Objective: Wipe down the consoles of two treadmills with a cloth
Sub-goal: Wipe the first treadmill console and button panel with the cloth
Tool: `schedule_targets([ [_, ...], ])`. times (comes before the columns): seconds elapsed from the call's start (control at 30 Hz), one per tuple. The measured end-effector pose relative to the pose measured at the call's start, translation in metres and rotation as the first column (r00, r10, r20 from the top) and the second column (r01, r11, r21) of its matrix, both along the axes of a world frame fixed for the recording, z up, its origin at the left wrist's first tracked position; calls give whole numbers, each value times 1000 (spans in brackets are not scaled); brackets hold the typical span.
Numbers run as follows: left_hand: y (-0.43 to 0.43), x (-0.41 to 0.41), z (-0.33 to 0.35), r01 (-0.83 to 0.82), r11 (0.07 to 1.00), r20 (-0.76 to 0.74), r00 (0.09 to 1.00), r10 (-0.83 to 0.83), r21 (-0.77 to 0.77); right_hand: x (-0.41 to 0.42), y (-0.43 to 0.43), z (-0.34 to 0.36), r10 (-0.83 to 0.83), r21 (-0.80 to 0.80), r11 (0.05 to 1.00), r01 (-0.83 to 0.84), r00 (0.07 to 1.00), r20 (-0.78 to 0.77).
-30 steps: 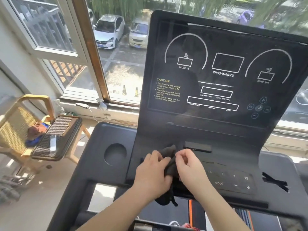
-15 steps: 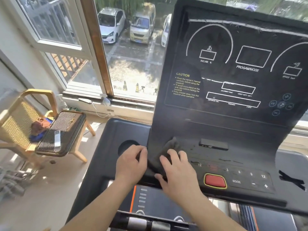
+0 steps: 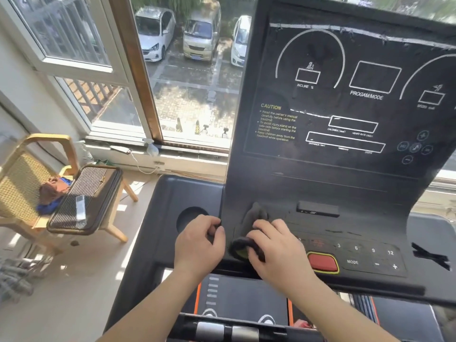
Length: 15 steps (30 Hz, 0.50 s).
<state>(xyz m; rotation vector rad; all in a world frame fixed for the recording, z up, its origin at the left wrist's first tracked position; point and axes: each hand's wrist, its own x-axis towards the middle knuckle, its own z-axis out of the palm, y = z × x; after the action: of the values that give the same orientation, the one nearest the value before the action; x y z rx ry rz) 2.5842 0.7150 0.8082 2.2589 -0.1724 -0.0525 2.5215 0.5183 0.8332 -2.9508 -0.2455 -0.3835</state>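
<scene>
A black console (image 3: 320, 191) rises steeply before a sunlit window (image 3: 74, 45), its dusty panel printed with white dials, boxes and a yellow caution note. The dark cloth (image 3: 255, 215) lies bunched on the console's lower left, above the keypad, and the right hand (image 3: 274, 250) grasps it, fingers curled round a fold. The left hand (image 3: 197, 245) sits at the console's left edge, just beside a round cup hole (image 3: 188, 217), fingers curled (whether they hold anything I cannot tell). A red button (image 3: 322, 262) shows just right of the right hand. Left of the treadmill, a wooden chair (image 3: 37, 154) stands on the pale floor (image 3: 74, 292), carrying a dark case (image 3: 86, 196). Three cars (image 3: 201, 30) are parked outside.
</scene>
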Motion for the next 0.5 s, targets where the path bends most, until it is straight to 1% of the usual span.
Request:
schedule_targets([
  [0.03, 0, 0, 0, 2, 1000, -8, 1000, -2, -1, 1, -11, 2, 38, -18, 999, -38, 999, 9],
  [0.07, -1, 0, 2, 1, 1000, -15, 1000, -1, -1, 4, -21, 3, 11, -36, 999, -10, 1000, 23],
  [0.1, -1, 0, 2, -1, 1000, -17, 1000, 1, 2, 9, -27, 2, -76, -50, 996, 78, 996, 43],
  [0.17, -1, -1, 3, -3, 1000, -16, 1000, 3, 7, 16, -23, -5, -290, -56, 954, 296, 953, 88],
  [0.2, -1, -2, 4, -2, 1000, -22, 1000, 2, 8, 18, -13, -9, -355, -48, 931, 361, 929, 105],
  [0.27, -2, -1, 5, -2, 1000, -25, 1000, 2, 15, 20, 9, -14, -400, -13, 915, 403, 911, 101],
  [0.33, -3, 0, 4, -8, 999, -22, 1000, 9, 31, 19, 22, -14, -339, 42, 941, 337, 937, 79],
  [0.4, -2, 0, 3, -12, 998, -15, 1000, 13, 59, 17, 22, -12, -171, 78, 983, 167, 984, 42],
  [0.47, -2, -1, 3, 1, 997, -23, 1000, 1, 73, 14, 8, -6, -28, 87, 996, 33, 998, -51],
  [0.5, -2, -1, 4, 4, 997, -41, 999, -1, 72, 13, -4, -3, 2, 90, 996, 7, 996, -93],
])
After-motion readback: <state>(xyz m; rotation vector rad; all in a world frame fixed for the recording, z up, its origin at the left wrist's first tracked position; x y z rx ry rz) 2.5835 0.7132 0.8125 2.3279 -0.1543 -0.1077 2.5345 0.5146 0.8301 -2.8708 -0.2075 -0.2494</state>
